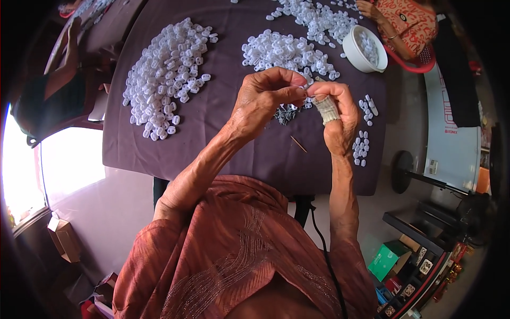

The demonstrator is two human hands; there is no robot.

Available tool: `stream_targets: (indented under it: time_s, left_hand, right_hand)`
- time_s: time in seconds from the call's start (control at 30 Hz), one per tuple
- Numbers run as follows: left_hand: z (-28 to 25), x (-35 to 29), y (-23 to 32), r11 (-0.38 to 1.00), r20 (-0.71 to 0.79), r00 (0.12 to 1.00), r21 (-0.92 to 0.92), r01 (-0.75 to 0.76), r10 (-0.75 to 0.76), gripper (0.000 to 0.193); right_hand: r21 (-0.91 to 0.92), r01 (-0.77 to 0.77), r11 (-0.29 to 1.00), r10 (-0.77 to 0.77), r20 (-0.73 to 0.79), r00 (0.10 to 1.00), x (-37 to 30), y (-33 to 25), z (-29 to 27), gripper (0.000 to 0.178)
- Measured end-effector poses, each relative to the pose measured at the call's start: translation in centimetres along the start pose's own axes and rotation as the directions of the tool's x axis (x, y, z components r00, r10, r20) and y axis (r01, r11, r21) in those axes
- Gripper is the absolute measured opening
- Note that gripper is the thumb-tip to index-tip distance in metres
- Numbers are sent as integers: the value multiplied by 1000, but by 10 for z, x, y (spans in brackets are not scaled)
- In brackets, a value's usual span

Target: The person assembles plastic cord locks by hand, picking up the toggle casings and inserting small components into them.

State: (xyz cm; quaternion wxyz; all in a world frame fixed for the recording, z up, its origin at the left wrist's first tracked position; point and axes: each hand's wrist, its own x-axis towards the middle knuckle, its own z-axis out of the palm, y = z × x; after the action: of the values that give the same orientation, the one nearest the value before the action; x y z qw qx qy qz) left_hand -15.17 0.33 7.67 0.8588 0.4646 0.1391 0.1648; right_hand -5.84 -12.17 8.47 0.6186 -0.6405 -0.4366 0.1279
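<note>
My left hand (263, 98) and my right hand (342, 114) meet above the table, thumbs and fingertips pinched close together. Whatever lies between the fingertips is too small and covered to make out. A pale wrap (327, 110) goes around a finger of my right hand. Just beyond my hands spreads a heap of small white plastic pieces (284, 50). Beneath them is a little pile of dark grey bits (287, 114), partly hidden. A thin brown stick (298, 144) lies on the cloth nearer to me.
A larger heap of white pieces (164, 74) covers the left of the purple-brown tablecloth (223, 64). Small groups of pieces (361, 148) lie at the right edge. A white tub (364, 49) holds more. Other people sit at the far right (406, 26) and left.
</note>
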Motion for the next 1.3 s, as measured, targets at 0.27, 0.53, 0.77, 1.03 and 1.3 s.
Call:
stream_targets:
  time_s: [0.27,0.53,0.77,1.03,1.3]
  left_hand:
    - [1,-4,0,996,7,1000,-89,12,-12,13]
    - [3,-6,2,1000,25,1000,-30,3,-3,14]
    - [1,-6,1,1000,30,999,9,11,-11,15]
    - [1,-6,-2,1000,24,1000,18,-9,9,15]
    - [4,-6,-6,999,-14,999,17,-36,36,8]
  right_hand:
    - [29,-20,999,21,-24,999,2,-1,2,11]
    - [39,-88,995,90,-34,995,-3,1,1,11]
    - [-32,-76,997,75,-20,997,-3,0,1,15]
    - [-141,-3,990,4,6,1000,-4,1,1,22]
    - [-275,91,957,-110,-52,993,-3,4,8,18]
